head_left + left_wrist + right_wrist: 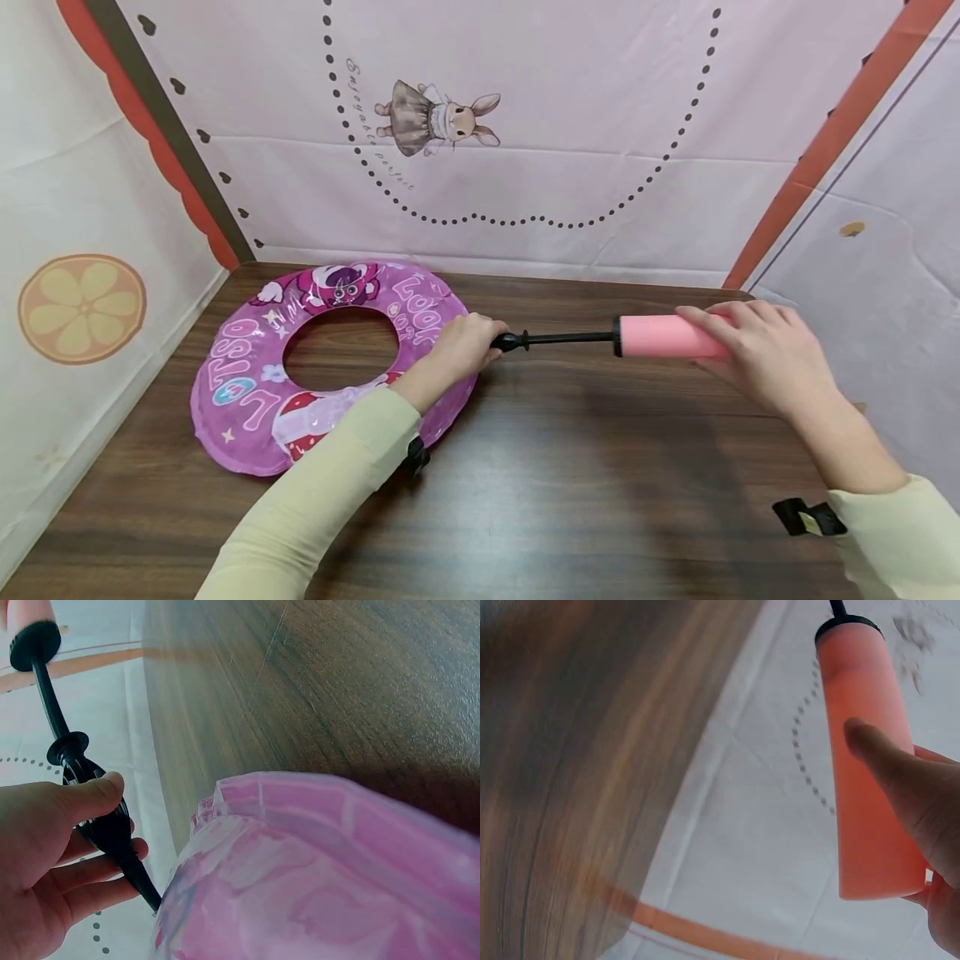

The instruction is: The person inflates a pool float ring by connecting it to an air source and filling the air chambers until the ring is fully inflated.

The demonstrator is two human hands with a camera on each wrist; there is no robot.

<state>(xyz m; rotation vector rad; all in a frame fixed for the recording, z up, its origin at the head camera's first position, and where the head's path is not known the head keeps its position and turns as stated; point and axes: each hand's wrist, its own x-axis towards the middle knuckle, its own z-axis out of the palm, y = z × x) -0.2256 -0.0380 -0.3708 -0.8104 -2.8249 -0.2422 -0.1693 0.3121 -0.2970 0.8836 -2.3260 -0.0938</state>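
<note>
pale printed cloth [570,100] hangs behind and beside a brown wood-grain table [570,500].

You wear pale yellow-green left sleeve [322,487], creased; matching right sleeve [900,533]. Left wrist fitting [415,457] black; your right wrist fitting [791,517] black, yellowish patch [810,523].

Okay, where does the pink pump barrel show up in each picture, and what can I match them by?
Head: right of centre, the pink barrel runs sideways, its right end in the right hand.
Left wrist: top-left corner, the pink barrel is cut off by the frame.
Right wrist: right half, the pink barrel stands nearly upright in the picture.
Shared landmark: the black collar where the thin black rod enters.
</note>
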